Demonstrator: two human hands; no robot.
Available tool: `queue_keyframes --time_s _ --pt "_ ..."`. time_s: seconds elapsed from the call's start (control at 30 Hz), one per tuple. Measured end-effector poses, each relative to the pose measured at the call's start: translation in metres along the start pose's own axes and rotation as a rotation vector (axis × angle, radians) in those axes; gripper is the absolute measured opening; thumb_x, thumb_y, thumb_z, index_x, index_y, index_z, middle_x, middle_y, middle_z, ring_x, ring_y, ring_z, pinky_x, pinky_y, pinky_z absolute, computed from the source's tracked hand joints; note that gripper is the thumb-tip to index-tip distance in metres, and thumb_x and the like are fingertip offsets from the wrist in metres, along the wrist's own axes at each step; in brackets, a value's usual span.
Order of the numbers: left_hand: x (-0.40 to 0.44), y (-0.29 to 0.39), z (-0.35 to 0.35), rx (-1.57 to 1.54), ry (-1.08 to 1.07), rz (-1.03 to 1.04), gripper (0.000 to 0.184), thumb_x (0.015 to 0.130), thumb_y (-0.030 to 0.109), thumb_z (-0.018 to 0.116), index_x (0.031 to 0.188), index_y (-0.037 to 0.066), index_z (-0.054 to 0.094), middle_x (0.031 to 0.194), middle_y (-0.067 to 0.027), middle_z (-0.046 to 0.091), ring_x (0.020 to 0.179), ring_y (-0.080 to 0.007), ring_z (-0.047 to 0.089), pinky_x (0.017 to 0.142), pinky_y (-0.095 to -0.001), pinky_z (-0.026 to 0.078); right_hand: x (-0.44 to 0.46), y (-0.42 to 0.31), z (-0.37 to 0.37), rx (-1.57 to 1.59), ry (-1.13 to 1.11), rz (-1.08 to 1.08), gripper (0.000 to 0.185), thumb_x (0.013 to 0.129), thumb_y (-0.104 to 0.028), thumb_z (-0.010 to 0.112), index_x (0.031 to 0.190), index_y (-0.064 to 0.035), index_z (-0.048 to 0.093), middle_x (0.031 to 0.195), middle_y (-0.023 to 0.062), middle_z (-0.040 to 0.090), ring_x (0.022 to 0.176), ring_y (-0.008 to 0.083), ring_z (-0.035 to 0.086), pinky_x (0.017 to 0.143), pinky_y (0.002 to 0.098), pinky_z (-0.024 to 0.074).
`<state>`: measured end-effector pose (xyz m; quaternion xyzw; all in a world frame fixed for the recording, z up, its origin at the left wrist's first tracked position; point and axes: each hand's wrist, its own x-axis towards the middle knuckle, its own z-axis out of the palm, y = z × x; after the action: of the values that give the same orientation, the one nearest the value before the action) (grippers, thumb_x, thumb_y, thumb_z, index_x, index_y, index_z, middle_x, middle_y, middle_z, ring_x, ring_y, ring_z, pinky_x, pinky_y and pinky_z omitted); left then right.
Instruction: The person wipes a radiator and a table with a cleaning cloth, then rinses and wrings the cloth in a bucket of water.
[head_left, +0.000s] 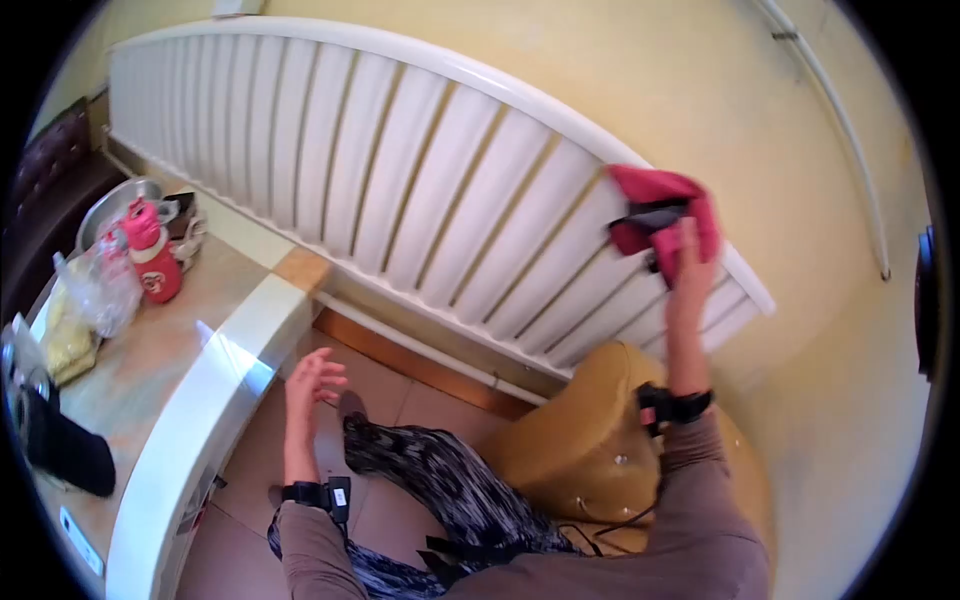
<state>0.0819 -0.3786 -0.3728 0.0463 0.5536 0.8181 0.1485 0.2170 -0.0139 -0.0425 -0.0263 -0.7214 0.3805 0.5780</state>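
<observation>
Up at the right end of the white radiator, my right hand grips a crumpled pinkish-red cloth with a dark patch in its folds. The cloth lies against the radiator's top rail and slats, and some of my fingers are hidden by it. My left hand hangs in the air beside the table's rounded edge, fingers apart and slightly bent, with nothing in it. Black bands with small devices circle both wrists.
On the table at left stand a red bottle, plastic bags, a metal bowl, a black case and a phone. A tufted tan seat sits below the radiator, beside my legs. A pipe runs down the wall.
</observation>
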Motion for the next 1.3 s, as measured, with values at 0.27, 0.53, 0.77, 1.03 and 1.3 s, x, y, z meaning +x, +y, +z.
queue_keyframes --time_s 0.27,0.53,0.77,1.03,1.3 --pt "-0.006 -0.015 0.001 0.052 -0.170 -0.068 0.040 0.090 0.031 0.056 0.122 0.007 0.053 0.098 -0.0070 0.066 0.080 -0.0136 0.064 0.062 -0.0223 0.047 0.071 0.056 0.046 -1.164 -0.169 -0.946 0.059 0.081 -0.038 0.063 0.132 -0.0165 0.045 0.131 0.0129 0.047 0.115 0.0324 0.048 0.093 0.0424 0.0392" --pt "-0.012 -0.009 0.006 0.162 -0.289 -0.112 0.044 0.089 0.029 0.058 0.125 0.006 0.050 0.101 -0.0067 0.065 0.086 -0.0122 0.063 0.068 -0.0228 0.047 0.100 0.034 0.240 -0.835 -0.499 -0.953 0.052 0.082 -0.040 0.060 0.130 -0.0247 0.046 0.119 0.0128 0.052 0.100 0.0325 0.054 0.083 0.0407 0.0480" --pt "-0.013 -0.033 0.010 0.388 -0.373 -0.061 0.047 0.089 0.035 0.058 0.126 0.007 0.051 0.102 -0.0088 0.065 0.095 -0.0185 0.060 0.082 -0.0282 0.046 0.095 0.019 0.416 -0.897 -0.481 -0.939 0.054 0.081 -0.051 0.057 0.128 -0.0279 0.046 0.107 0.0131 0.055 0.092 0.0353 0.057 0.075 0.0441 0.0509" --pt "-0.003 -0.058 0.001 0.879 -0.515 -0.108 0.055 0.085 0.039 0.060 0.129 0.009 0.048 0.107 -0.0115 0.064 0.096 -0.0274 0.061 0.083 -0.0338 0.048 0.073 -0.007 0.468 -0.907 -0.480 -0.968 0.050 0.078 -0.042 0.063 0.121 -0.0222 0.049 0.108 0.0129 0.054 0.099 0.0361 0.054 0.078 0.0486 0.0483" --pt "-0.007 -0.060 -0.011 0.898 -0.444 -0.129 0.055 0.082 0.040 0.060 0.124 0.007 0.052 0.100 -0.0154 0.065 0.093 -0.0325 0.061 0.079 -0.0368 0.048 0.112 0.031 0.272 -0.822 -0.643 -0.805 0.062 0.078 -0.055 0.059 0.130 -0.0253 0.044 0.109 0.0142 0.057 0.099 0.0325 0.058 0.077 0.0430 0.0496"
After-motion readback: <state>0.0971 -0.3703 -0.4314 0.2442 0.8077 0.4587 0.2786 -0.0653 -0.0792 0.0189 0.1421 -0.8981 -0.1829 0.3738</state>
